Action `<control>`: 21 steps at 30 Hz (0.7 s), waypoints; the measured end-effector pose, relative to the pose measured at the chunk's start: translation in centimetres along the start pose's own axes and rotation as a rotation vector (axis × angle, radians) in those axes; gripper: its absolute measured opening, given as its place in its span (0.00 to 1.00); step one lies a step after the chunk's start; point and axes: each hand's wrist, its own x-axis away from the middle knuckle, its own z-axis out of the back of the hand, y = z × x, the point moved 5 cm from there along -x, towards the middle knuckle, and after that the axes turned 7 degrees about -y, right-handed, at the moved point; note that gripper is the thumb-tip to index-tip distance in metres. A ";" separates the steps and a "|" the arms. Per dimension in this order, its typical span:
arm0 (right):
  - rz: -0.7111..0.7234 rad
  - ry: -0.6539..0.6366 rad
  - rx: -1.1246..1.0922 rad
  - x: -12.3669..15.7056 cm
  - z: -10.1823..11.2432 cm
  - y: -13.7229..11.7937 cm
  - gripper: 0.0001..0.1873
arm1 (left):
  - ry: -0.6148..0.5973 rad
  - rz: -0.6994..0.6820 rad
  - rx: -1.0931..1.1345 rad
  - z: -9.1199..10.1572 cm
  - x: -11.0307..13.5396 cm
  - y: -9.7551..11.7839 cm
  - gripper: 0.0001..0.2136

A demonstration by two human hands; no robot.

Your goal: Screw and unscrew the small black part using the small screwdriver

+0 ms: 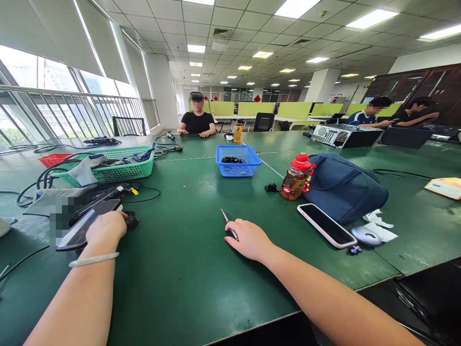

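Note:
My left hand point(106, 228), with a pale bangle at its wrist, is closed at the left, its fingertips mostly hidden. A small black block-like piece point(131, 220) sticks out past its fingers. Under and beside this hand lies a dark flat tablet-like device point(88, 225). Near the middle of the table, my right hand point(250, 239) rests low with its fingers closed round a slim tool point(225, 216), which has a pointed silver tip and a dark handle. The tip points away from me; the rest of the tool is covered by my fingers.
Ahead stands a blue basket point(238, 168) with black parts inside. A green basket point(126, 174) with gloves and cables point(46, 180) fill the left. To the right are a red-lidded bottle point(292, 181), a navy bag point(345, 185) and a phone point(326, 225). A person point(198, 121) sits opposite.

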 end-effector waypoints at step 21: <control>0.006 -0.009 0.005 -0.1 -0.1 0.1 0.14 | 0.124 0.072 0.065 3.6 4.7 3.7 0.21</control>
